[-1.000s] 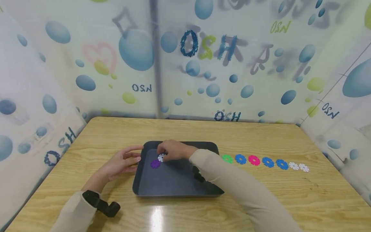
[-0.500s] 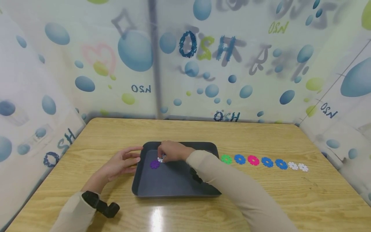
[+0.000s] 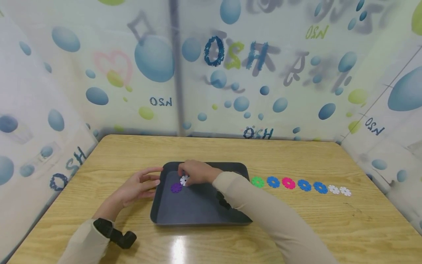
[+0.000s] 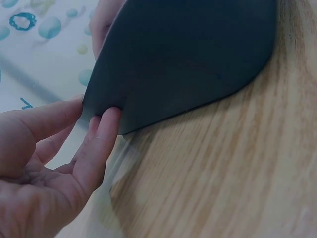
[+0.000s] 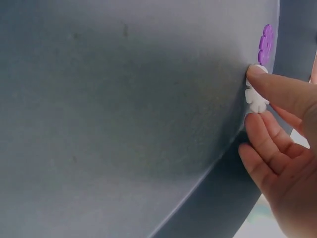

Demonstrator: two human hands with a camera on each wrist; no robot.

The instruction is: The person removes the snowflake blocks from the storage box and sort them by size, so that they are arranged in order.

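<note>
Inside the dark grey tray [image 3: 204, 209], my right hand [image 3: 199, 172] holds a white notched, flower-shaped disc [image 3: 184, 180] between thumb and fingers. The right wrist view shows the thumb across the white disc [image 5: 256, 94], with the fingertips close by its edge. Just beside it, a purple disc [image 3: 176, 188] of the same shape lies on the tray floor, near the left wall. My left hand [image 3: 140, 187] rests its fingertips against the tray's left side, fingers fairly straight. From the left wrist, the fingertips meet the outside of the tray [image 4: 188, 59].
Right of the tray, a row of similar discs lies on the wooden table [image 3: 132, 150]: green [image 3: 258, 182], blue [image 3: 273, 182], pink [image 3: 288, 183], then more blue and white ones. A patterned curtain [image 3: 211, 73] stands behind the table.
The right hand has shifted slightly within the same spot, and more of the white disc shows now than half a second ago. The left hand and tray stay put.
</note>
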